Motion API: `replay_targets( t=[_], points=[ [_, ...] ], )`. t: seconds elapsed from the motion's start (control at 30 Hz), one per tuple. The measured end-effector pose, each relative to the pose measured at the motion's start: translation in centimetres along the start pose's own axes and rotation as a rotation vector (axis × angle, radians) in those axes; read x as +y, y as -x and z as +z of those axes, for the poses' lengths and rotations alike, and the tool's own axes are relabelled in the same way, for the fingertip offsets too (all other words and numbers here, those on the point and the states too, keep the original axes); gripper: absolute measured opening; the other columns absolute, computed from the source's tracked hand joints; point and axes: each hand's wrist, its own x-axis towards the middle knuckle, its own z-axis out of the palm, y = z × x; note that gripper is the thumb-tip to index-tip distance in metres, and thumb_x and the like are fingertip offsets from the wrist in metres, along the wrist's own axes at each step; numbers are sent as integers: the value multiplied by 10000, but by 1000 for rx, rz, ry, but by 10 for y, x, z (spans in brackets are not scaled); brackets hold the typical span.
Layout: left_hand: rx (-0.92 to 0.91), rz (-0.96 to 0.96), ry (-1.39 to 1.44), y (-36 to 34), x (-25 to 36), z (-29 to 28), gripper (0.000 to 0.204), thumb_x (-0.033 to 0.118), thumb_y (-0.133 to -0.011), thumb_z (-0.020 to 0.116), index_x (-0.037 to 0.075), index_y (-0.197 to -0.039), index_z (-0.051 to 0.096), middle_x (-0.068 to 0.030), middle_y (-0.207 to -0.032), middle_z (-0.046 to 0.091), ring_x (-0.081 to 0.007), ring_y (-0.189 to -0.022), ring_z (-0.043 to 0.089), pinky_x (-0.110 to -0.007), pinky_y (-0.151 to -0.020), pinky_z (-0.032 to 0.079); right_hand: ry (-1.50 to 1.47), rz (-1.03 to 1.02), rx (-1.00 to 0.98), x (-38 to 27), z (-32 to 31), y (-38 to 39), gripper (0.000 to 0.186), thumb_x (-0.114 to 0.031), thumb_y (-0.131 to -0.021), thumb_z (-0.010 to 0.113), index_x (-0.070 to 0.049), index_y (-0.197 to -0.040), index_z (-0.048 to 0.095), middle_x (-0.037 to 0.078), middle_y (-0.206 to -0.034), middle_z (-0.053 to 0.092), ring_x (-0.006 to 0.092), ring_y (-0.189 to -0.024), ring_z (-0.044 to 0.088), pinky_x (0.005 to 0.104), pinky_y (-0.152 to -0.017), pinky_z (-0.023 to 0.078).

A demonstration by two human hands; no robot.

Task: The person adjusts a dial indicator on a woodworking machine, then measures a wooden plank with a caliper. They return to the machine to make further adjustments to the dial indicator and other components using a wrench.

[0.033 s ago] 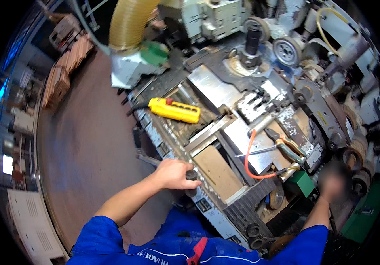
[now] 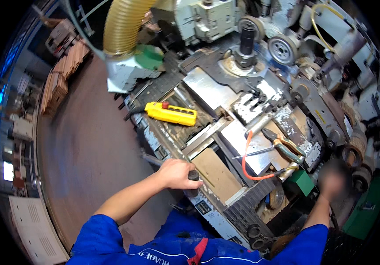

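At the near edge of a worn metal machine table (image 2: 214, 219), grips a short, dark, cylindrical handle (image 2: 193, 176) in the left hand (image 2: 175, 173), with thumb and fingers closed around it. Holds the blurred right hand (image 2: 332, 182) near a green rectangular block (image 2: 301, 183); cannot tell the state of its fingers. Farther in, faces green-and-orange-handled pliers (image 2: 275, 139), then a yellow plastic control box (image 2: 170, 115).
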Motion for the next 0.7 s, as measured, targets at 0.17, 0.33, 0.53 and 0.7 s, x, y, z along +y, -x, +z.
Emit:
replay_targets(
  t=[0.17, 0.33, 0.53, 0.7],
  points=[
    [-121, 13, -79, -57, -4, 2, 688, 699, -815, 657, 27, -940, 743, -241, -863, 731, -428, -866, 719, -509, -792, 575, -115, 260, -171, -23, -41, -14, 285, -289, -992, 626, -81, -1165, 717, 124, -1121, 727, 269, -987, 701, 380, -878, 562],
    [220, 231, -47, -74, -4, 24, 554, 553, -828, 758, 29, -1007, 733, -194, -910, 703, -393, -948, 651, -474, -852, 542, -339, 767, -12, -29, -83, -21, 292, -406, -935, 704, -122, -993, 747, 122, -999, 756, 326, -907, 727, 437, -782, 575],
    [348, 139, -40, -70, -4, 42, 522, 482, -816, 789, 7, -1026, 739, -189, -952, 666, -387, -957, 608, -478, -875, 488, -371, 830, -159, -66, -139, -58, 326, -389, -915, 690, -86, -1030, 719, 159, -1013, 734, 382, -953, 700, 494, -823, 558],
    [299, 197, -65, -76, -10, 29, 464, 451, -832, 783, 30, -1024, 748, -180, -979, 692, -385, -976, 621, -473, -912, 491, -289, 892, -343, -44, -92, -33, 366, -295, -942, 611, -79, -1235, 648, 130, -1361, 594, 354, -1309, 503, 501, -1112, 376]
  ],
)
